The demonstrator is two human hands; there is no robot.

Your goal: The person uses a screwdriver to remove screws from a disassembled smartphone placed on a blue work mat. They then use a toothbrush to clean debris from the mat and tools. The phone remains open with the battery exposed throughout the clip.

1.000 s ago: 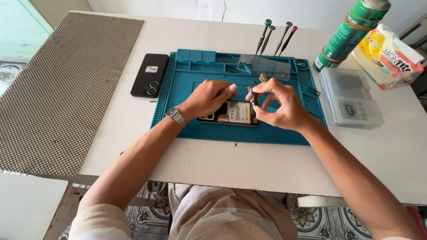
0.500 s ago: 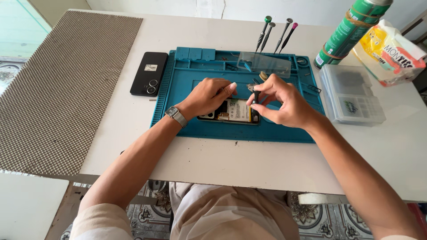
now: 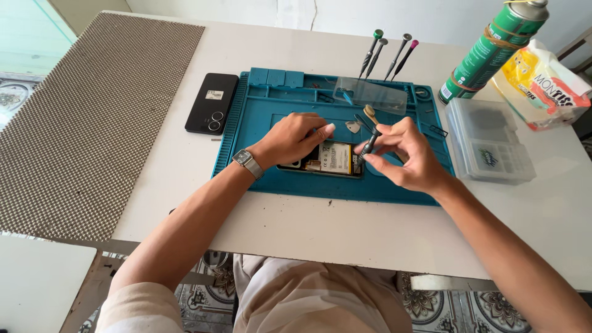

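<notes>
An opened phone (image 3: pixel 330 159) with its insides showing lies on a blue work mat (image 3: pixel 259 123). My left hand (image 3: pixel 296 139), a watch on its wrist, presses down on the phone's left part and holds it still. My right hand (image 3: pixel 404 154) pinches a small dark screwdriver (image 3: pixel 370 143) in its fingertips, tip pointing down at the phone's right edge. A guitar-pick-shaped tool (image 3: pixel 353 126) and a small brush (image 3: pixel 370 113) lie on the mat just beyond the phone.
A black phone back cover (image 3: pixel 211 103) lies left of the mat. Several screwdrivers (image 3: pixel 387 54) rest at the back. A green spray can (image 3: pixel 493 49), a clear parts box (image 3: pixel 490 148) and a yellow packet (image 3: pixel 542 83) stand right. A woven mat (image 3: pixel 80 123) covers the left.
My right hand has shifted slightly with the screwdriver at the phone's right edge. My left hand stays on the phone.
</notes>
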